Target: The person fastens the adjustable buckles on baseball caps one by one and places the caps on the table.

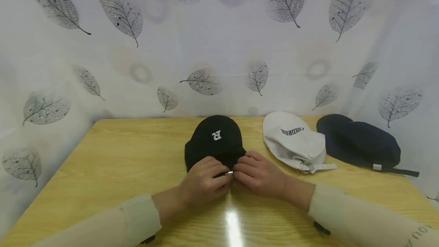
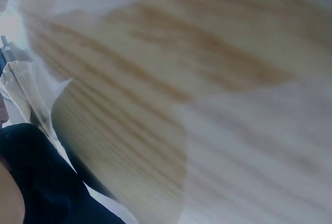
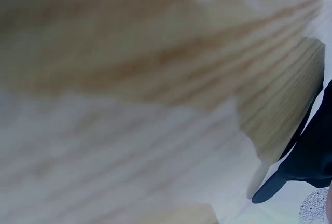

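Note:
A black cap [image 1: 217,132] with a white letter R lies near the middle of the table, its lettered side up. At its near edge, my left hand [image 1: 205,178] pinches the cap's dark strap. My right hand [image 1: 258,174] grips the same edge from the other side, its fingertips by a small shiny metal buckle [image 1: 229,173]. The fingers hide most of the strap. Dark fabric of the black cap [image 2: 44,182] shows at the lower left of the left wrist view. On the right of the right wrist view, the black cap [image 3: 311,151] appears beside the wood grain.
Right of the black cap, a white cap [image 1: 291,136] with dark COLORADO lettering lies with its strap toward me. Beyond it rests a dark navy cap [image 1: 360,142], its strap pointing right. A leaf-print curtain [image 1: 219,48] hangs behind the wooden table [image 1: 120,155].

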`<control>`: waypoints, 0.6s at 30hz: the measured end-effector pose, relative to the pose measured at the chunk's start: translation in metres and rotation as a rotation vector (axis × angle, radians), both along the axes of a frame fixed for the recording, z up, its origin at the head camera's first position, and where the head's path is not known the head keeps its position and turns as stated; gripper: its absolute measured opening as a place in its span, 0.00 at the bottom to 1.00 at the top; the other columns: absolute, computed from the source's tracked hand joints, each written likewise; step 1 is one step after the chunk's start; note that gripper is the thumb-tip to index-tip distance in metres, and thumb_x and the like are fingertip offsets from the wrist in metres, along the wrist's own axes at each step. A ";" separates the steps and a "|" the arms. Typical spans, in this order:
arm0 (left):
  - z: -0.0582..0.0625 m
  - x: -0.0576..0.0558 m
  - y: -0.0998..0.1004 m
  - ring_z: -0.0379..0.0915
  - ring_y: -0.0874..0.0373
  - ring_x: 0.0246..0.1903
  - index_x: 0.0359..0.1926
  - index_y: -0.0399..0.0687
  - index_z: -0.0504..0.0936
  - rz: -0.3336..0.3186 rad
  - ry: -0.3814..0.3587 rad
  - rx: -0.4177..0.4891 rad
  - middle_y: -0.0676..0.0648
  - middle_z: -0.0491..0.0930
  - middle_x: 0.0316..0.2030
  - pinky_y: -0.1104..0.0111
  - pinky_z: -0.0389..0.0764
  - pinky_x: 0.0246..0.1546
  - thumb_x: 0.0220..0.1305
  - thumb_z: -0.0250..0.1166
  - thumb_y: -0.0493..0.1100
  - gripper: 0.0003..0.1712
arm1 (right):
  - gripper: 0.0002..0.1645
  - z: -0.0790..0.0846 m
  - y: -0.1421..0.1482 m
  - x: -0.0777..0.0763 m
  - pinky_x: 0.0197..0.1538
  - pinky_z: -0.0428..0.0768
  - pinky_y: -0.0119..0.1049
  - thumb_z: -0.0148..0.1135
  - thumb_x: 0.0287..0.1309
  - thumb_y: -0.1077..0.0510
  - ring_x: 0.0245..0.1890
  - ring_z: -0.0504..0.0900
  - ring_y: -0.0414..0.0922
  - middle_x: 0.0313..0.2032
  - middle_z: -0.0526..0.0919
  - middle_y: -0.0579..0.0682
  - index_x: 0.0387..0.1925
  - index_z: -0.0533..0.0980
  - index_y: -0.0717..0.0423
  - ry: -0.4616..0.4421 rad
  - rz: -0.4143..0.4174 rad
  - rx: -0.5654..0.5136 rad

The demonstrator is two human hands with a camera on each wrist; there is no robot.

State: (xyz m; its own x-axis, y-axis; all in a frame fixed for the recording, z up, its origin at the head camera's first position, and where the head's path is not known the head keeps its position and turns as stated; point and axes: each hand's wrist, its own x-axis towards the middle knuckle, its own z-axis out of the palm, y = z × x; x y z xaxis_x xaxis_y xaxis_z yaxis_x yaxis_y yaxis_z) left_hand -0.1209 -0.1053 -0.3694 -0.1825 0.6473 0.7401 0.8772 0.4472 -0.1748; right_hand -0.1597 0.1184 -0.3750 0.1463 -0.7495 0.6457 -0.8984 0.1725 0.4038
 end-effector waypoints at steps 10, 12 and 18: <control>0.004 -0.003 0.001 0.80 0.59 0.32 0.31 0.46 0.89 -0.004 -0.024 -0.006 0.49 0.85 0.31 0.67 0.80 0.40 0.51 0.72 0.36 0.04 | 0.08 0.007 0.002 -0.005 0.46 0.77 0.44 0.57 0.66 0.59 0.37 0.81 0.48 0.35 0.85 0.49 0.34 0.80 0.58 0.025 -0.009 0.016; 0.004 -0.003 0.000 0.80 0.59 0.31 0.31 0.46 0.89 0.002 -0.016 -0.014 0.49 0.86 0.31 0.67 0.80 0.40 0.52 0.72 0.37 0.04 | 0.07 0.007 0.002 -0.004 0.46 0.77 0.44 0.57 0.65 0.60 0.37 0.81 0.48 0.35 0.85 0.49 0.34 0.80 0.58 0.026 -0.010 0.018; 0.002 0.001 -0.001 0.80 0.59 0.31 0.32 0.47 0.89 0.012 -0.006 -0.026 0.49 0.86 0.30 0.67 0.80 0.38 0.50 0.74 0.38 0.05 | 0.06 0.004 -0.002 0.001 0.44 0.77 0.43 0.58 0.61 0.61 0.34 0.81 0.47 0.33 0.84 0.49 0.32 0.79 0.58 0.026 -0.003 0.006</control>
State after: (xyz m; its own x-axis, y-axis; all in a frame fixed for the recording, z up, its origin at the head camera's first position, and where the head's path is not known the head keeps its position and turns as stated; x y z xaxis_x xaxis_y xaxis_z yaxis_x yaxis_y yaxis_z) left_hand -0.1198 -0.1065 -0.3670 -0.1948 0.6639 0.7220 0.8725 0.4535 -0.1816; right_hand -0.1591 0.1168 -0.3714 0.1611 -0.7537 0.6372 -0.8870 0.1725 0.4283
